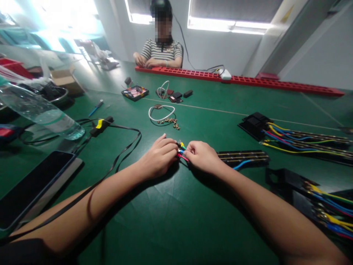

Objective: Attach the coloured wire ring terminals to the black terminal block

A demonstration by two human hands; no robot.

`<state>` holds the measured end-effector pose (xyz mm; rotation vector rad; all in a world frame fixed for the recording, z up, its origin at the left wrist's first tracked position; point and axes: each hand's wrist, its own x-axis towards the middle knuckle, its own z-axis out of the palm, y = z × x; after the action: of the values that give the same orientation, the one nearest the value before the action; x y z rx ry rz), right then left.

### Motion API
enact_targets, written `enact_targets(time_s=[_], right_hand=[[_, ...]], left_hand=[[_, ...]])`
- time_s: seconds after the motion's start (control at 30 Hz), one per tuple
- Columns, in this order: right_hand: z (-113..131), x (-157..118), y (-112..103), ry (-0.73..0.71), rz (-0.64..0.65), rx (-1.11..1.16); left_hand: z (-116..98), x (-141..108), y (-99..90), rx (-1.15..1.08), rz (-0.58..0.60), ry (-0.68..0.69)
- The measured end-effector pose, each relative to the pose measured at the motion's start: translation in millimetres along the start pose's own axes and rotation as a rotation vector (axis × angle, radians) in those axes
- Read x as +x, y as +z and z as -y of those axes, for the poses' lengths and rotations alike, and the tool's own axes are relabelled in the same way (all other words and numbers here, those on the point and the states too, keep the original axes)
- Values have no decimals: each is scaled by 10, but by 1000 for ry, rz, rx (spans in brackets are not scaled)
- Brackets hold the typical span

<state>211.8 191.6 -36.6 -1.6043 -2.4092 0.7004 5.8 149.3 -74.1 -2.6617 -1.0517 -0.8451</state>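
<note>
My left hand (160,156) is closed at the middle of the table, its fingers wrapped over the left end of a wired assembly; what they grip is mostly hidden. Just to its right, my right hand (202,156) has thumb and fingers pinched on thin coloured wires (183,158), with red, blue and yellow-green showing between the hands. From under the right hand, a black strip with gold lines (242,158) runs to the right, and a blue wire (241,164) lies along it. Small brass screws (172,121) lie loose beyond my hands, beside a white loop (162,113).
Black wired assemblies (255,125) lie at the right. On the left are a phone (35,184), a plastic bottle (49,114) and a black cable (129,129) crossing over my left forearm. Across the table, a person (161,51) sits behind a long red rack (193,74).
</note>
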Motion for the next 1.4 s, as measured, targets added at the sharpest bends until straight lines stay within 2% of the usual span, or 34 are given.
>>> enact_targets(time_s=[0.73,1.4], right_hand=[[5,13,30,-46,-18,-1],[-40,3,-28,-107,-4,-31]], left_hand=[[15,-6,8,-20,28,-25],[37,-15,-8,-47,51,-48]])
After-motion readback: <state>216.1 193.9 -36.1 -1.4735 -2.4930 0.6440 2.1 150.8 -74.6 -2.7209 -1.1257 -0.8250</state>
